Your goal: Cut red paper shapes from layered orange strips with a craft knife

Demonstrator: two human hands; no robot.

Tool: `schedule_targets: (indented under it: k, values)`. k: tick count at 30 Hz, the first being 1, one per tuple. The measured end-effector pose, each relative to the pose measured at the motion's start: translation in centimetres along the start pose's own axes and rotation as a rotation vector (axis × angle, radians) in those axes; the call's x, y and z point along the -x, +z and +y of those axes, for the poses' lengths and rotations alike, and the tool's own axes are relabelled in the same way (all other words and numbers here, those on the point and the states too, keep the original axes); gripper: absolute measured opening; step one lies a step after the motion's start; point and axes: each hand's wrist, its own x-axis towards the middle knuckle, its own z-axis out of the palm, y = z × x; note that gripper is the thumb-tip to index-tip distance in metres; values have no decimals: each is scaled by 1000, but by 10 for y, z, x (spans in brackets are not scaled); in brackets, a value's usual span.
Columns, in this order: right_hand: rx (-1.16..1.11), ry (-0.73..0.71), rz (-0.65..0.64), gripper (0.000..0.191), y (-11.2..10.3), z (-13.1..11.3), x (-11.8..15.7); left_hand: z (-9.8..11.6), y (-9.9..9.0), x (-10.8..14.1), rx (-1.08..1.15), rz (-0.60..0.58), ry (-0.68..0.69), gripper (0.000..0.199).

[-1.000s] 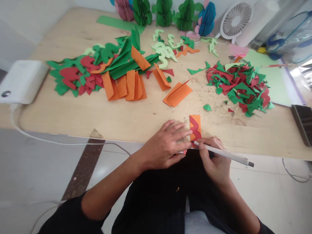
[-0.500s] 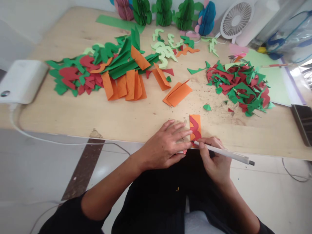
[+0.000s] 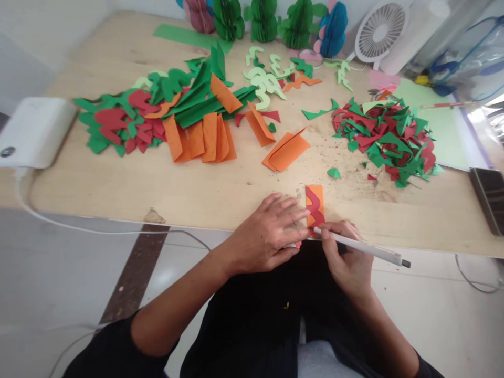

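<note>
At the table's front edge, my right hand (image 3: 350,257) is closed around a white pen (image 3: 370,249) with a dark end. The pen's tip meets the lower part of a wavy red paper cutout (image 3: 314,206). That cutout lies on an orange paper strip (image 3: 319,192). My left hand (image 3: 271,231) rests flat with fingers spread, its fingertips on the left side of the cutout and strip. A small pinkish-red bit shows under its lower fingers; what it is I cannot make out.
Folded orange papers (image 3: 289,149) lie ahead, with red and green cutouts (image 3: 114,121) to the left. A heap of red and green scraps (image 3: 389,139) sits at right, near a phone (image 3: 488,197). A white fan (image 3: 380,34) and a corded white box (image 3: 35,131) stand farther out.
</note>
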Motion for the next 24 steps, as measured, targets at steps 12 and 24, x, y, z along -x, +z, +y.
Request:
schedule_targets:
  k: [12, 24]
  values:
    - [36, 6, 27, 14, -2, 3, 0, 0, -2, -1, -5, -19, 0, 27]
    - [-2, 98, 47, 13, -1, 12, 7, 1, -2, -1, -3, -17, -16, 27]
